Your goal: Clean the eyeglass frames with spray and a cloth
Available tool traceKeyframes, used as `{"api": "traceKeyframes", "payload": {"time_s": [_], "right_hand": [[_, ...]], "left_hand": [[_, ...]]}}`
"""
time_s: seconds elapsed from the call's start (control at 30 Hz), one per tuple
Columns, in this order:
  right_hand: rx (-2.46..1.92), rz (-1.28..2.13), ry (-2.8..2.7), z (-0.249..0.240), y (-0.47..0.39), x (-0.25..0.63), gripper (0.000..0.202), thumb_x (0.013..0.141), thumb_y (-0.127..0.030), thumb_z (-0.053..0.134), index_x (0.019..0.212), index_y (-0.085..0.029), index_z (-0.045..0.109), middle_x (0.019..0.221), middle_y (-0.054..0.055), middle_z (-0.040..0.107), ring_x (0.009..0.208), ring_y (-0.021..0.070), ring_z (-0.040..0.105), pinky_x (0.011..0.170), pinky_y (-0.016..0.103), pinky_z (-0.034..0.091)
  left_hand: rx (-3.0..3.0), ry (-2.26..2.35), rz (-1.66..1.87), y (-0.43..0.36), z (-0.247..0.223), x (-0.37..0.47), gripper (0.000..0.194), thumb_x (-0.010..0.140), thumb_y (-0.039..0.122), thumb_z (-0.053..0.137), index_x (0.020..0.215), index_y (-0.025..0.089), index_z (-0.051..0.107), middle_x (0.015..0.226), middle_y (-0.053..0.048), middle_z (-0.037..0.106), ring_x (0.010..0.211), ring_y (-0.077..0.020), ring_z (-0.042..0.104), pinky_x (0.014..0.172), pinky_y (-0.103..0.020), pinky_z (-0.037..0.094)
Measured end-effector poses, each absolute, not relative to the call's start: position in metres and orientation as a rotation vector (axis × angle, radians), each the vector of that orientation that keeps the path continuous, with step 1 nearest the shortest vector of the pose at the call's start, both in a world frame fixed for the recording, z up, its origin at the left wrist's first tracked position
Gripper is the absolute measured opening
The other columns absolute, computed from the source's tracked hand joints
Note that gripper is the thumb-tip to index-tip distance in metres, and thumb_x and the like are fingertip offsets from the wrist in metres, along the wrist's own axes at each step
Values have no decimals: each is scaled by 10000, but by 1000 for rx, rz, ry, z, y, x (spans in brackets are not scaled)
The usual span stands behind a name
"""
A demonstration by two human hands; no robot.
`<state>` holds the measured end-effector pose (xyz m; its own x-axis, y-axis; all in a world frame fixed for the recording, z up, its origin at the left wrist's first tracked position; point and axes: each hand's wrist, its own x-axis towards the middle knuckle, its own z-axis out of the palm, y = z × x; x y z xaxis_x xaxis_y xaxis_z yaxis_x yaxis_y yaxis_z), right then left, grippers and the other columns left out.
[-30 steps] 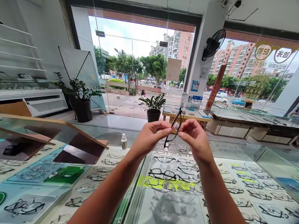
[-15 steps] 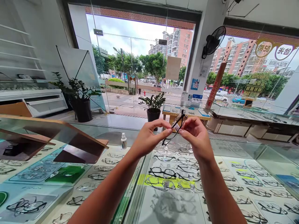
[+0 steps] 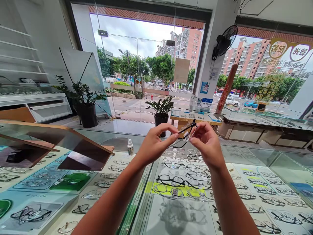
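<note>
A pair of black-framed glasses is held up between both hands, over a glass display case. My left hand pinches one side of the frame between thumb and fingertips. At the other side, my right hand has its thumb and fingers closed on the frame near a small white tag. Below them, inside the case, lie rows of glasses, among them a thick black pair above a yellow strip.
A small white bottle stands on the glass left of my hands. Wooden-edged stands rise at the left. Beyond the counter are a potted plant, a low display table and a wall fan.
The glasses have turned between my fingers and now lie flatter, their upper end lower than before. My hands stay in nearly the same place. The view has shifted slightly.
</note>
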<state>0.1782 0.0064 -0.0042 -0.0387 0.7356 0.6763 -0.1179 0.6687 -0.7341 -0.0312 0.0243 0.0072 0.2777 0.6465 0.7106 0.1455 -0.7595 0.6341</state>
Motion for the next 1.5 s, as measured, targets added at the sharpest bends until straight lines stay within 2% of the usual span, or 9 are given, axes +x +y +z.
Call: {"api": "traceKeyframes", "payload": {"time_s": [0.1, 0.3, 0.5, 0.73, 0.83, 0.97, 1.13, 1.27, 1.5], "right_hand": [[-610, 675, -1519, -1, 4, 184, 255, 816, -160, 740, 980, -268, 576, 893, -19, 600, 798, 169, 534, 760, 338, 437], [-875, 299, -1702, 5, -2, 198, 218, 830, -106, 647, 968, -264, 585, 900, -10, 608, 814, 180, 529, 787, 358, 421], [-962, 71, -1630, 7, -3, 206, 200, 845, -104, 659, 955, -265, 618, 881, 3, 639, 793, 195, 540, 779, 380, 410], [-818, 461, -1559, 4, -13, 184, 115, 908, -275, 742, 925, -254, 630, 887, 7, 664, 745, 167, 570, 701, 337, 461], [-868, 463, -1525, -2, -16, 169, 123, 927, -319, 739, 911, -247, 641, 878, 15, 683, 707, 158, 570, 648, 321, 449], [-865, 559, -1500, -11, -8, 152, 195, 908, -344, 763, 870, -242, 601, 896, 18, 683, 715, 157, 578, 606, 296, 435], [-656, 700, -1391, -20, 7, 141, 387, 870, -362, 806, 785, -248, 446, 916, 8, 626, 822, 161, 581, 680, 286, 466], [-587, 777, -1369, -21, 10, 140, 416, 847, -339, 836, 789, -250, 434, 885, -14, 582, 796, 146, 542, 690, 278, 470], [-619, 849, -1320, -20, 10, 142, 419, 818, -370, 851, 797, -251, 449, 821, -37, 543, 687, 125, 463, 585, 255, 404]], "left_hand": [[2097, 744, 1483, 24, 12, -38, 181, 930, 389, 740, 909, 213, 773, 1017, -69, 799, 983, -227, 707, 963, -354, 498], [2313, 851, 1419, 23, 21, -54, 162, 929, 375, 719, 905, 223, 768, 985, -70, 794, 953, -236, 705, 899, -349, 506], [2354, 1008, 1491, 23, 24, -63, 150, 911, 368, 727, 851, 241, 777, 907, -50, 793, 867, -228, 693, 827, -337, 488], [1792, 935, 1747, 38, 8, -41, 214, 838, 427, 820, 846, 213, 801, 883, -50, 795, 900, -224, 704, 889, -341, 521], [1672, 878, 1766, 39, 0, -27, 213, 839, 420, 822, 864, 210, 805, 930, -59, 805, 951, -219, 711, 932, -347, 522], [1564, 803, 1779, 35, -7, -12, 221, 819, 422, 843, 884, 213, 810, 952, -55, 809, 941, -213, 720, 932, -346, 529], [1441, 727, 1729, 32, -13, -2, 266, 788, 444, 868, 885, 204, 803, 948, -50, 807, 892, -197, 711, 880, -324, 526], [1456, 719, 1735, 32, -15, 2, 253, 800, 439, 863, 884, 207, 807, 950, -48, 807, 908, -196, 707, 900, -325, 520], [1509, 715, 1733, 33, -18, 3, 281, 809, 465, 852, 904, 206, 805, 998, -68, 813, 977, -227, 721, 948, -356, 533]]}}
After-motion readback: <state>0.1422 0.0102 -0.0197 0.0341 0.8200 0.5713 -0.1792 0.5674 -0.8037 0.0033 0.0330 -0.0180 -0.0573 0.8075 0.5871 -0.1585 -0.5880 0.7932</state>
